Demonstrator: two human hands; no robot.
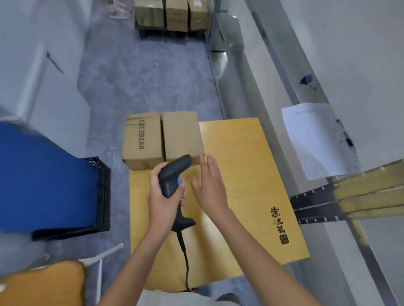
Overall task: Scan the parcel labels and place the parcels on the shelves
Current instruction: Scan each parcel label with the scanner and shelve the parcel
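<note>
Fingers (pixel 154 174) of the left hand (pixel 160 201) curl round the grip of a black handheld scanner (pixel 172 174), the thumb beside its blue trigger button (pixel 179 180), while the scanner's head points toward two cardboard parcels at the far left corner of the counter (pixel 241 177). The right hand (pixel 210 187) hovers just beside the scanner, its fingers straight and slightly spread, holding nothing, the tips close to the near edge of the plain parcel (pixel 182 136). That parcel sits touching a second one printed "CECEBEAR" (pixel 143 140), side by side. The scanner's black cable (pixel 185 250) trails back over the yellow wooden counter toward the person. Dark characters (pixel 280 224) are printed near the counter's right edge. A black crate (pixel 101 195) with a blue sheet (pixel 39 181) stands on the floor to the left. More cardboard boxes (pixel 171 12) are stacked on the floor farther off. A white paper (pixel 316 140) hangs on the metal shelving frame (pixel 355 197) at right.
</note>
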